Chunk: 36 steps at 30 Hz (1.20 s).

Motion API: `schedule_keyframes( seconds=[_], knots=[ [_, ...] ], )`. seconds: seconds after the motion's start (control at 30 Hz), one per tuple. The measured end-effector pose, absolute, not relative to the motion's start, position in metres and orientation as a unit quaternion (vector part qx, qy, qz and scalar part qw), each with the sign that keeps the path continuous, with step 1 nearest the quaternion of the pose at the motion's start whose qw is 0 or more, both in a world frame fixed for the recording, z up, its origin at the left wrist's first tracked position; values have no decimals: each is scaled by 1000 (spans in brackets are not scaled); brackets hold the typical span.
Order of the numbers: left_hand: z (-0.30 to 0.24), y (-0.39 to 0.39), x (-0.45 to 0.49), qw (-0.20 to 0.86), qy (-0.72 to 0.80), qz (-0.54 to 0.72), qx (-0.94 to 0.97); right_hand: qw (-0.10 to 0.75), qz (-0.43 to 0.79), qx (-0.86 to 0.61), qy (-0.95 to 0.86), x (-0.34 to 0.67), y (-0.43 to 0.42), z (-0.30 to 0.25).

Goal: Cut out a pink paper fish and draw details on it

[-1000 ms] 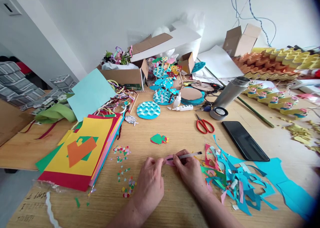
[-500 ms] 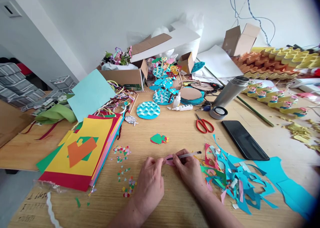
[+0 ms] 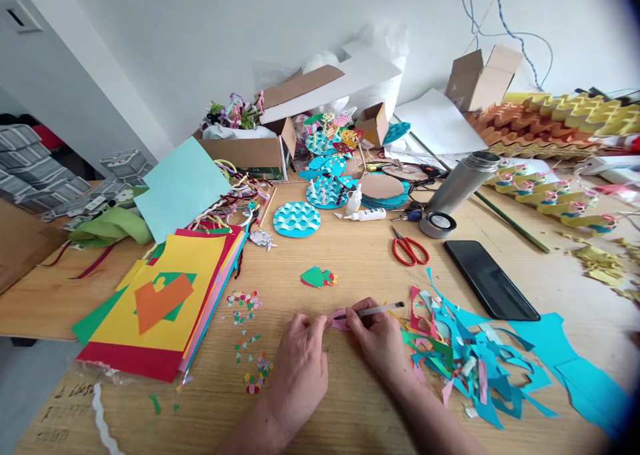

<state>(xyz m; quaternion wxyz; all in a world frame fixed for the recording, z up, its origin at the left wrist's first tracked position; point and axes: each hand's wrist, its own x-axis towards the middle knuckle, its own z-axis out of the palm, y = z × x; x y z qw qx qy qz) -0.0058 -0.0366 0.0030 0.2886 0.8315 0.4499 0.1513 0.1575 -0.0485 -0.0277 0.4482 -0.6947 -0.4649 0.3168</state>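
Two bare hands worked close together, low over a pale wooden table point(image 3: 350, 402). Between their fingertips lay a small, flat piece of pink paper point(image 3: 338, 314), partly covered, so its whole outline could not be told. The left hand point(image 3: 303, 355) was curled, its thumb and forefinger closed on the near-left end of the pink piece; whether they pinched it or only pressed it down was unclear. The right hand point(image 3: 377, 338) gripped a slim pen with a pale grey barrel point(image 3: 383, 308), its dark tip resting at the pink paper.

Just beyond the hands lay a green paper fish shape edged in red and yellow point(image 3: 315, 277). Left of the left hand were scattered tiny coloured paper dots point(image 3: 263, 365). Right of the right hand spread a heap of mostly blue paper offcuts point(image 3: 493, 368), and farther beyond that hand lay red-handled metal scissors point(image 3: 403, 241).

The pink piece looked very light and thin, bendable rather than stiff, likely to skate on the smooth wood and crease if squeezed. Its outer edge seemed the best hold, held flat by a fingertip clear of the pen.
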Motion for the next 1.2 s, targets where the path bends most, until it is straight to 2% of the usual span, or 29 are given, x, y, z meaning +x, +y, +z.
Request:
schedule_keyframes(
  seconds=[1.2],
  knots=[
    [4, -36, -5, 287, 452, 145, 832, 448, 307, -698, -466, 156, -48, -25]
  ],
)
